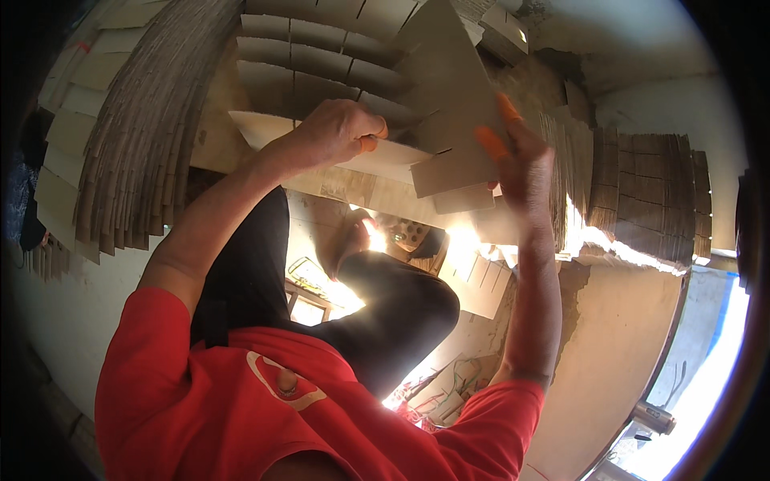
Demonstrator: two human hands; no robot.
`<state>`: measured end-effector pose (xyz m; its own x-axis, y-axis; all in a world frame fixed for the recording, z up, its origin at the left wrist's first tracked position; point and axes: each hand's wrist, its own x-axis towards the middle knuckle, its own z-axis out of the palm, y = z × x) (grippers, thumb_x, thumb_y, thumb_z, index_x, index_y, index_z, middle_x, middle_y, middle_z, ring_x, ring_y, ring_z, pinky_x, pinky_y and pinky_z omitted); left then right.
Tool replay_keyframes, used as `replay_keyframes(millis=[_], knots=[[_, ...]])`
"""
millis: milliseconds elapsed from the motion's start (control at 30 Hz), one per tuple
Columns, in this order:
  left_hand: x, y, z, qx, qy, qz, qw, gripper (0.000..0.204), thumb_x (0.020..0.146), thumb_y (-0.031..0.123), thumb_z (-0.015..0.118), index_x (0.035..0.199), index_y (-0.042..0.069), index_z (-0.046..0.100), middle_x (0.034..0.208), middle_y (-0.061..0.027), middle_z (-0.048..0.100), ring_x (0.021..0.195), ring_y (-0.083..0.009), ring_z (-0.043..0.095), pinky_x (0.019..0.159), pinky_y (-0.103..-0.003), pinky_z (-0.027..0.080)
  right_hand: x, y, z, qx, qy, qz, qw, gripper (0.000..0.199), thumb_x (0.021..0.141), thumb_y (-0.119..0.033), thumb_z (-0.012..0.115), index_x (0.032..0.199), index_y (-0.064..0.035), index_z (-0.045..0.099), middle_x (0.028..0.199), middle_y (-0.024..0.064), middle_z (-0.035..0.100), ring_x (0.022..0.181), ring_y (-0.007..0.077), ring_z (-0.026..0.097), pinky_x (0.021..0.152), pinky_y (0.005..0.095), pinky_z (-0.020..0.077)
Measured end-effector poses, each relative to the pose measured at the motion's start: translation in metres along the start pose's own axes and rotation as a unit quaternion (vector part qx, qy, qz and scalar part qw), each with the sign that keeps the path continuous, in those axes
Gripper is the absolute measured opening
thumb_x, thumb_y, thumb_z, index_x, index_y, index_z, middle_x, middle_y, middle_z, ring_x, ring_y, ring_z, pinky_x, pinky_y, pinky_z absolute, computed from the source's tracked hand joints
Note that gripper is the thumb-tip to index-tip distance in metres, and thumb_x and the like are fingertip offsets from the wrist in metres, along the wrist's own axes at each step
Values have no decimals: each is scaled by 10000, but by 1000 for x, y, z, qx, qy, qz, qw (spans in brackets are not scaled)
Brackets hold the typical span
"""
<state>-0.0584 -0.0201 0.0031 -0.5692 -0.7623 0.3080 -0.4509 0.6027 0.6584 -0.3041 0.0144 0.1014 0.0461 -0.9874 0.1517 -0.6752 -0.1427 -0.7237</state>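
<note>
My left hand, with an orange cover on a fingertip, grips the edge of a flat slotted cardboard strip that lies crosswise. My right hand, also with orange fingertip covers, holds an upright slotted cardboard piece and presses it against the strip. Behind both sits a grid of interlocked cardboard dividers. My red shirt and my dark-trousered knee fill the lower part of the view.
A tall fanned stack of cardboard strips stands at the left. More stacked strips rest on a ledge at the right. Loose cardboard pieces lie on the sunlit floor by my foot. A pale wall runs lower right.
</note>
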Motion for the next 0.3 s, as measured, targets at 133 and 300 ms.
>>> replay_keyframes(millis=[133,300], knots=[[3,0,-1,14,-17,-10,1000,158,747,57,681,892,-2,663,793,-135,641,741,-281,629,647,-374,495,7,5,7,8,-44,26,999,496,856,-49,636,1333,-87,506,794,41,666,487,43,505,389,235,408],[5,-4,1,13,-23,-20,999,167,751,56,676,906,-4,659,786,-137,639,729,-279,627,650,-374,493,8,9,20,-28,-151,37,987,630,865,-48,619,1432,-138,360,750,52,650,440,86,492,393,252,416]])
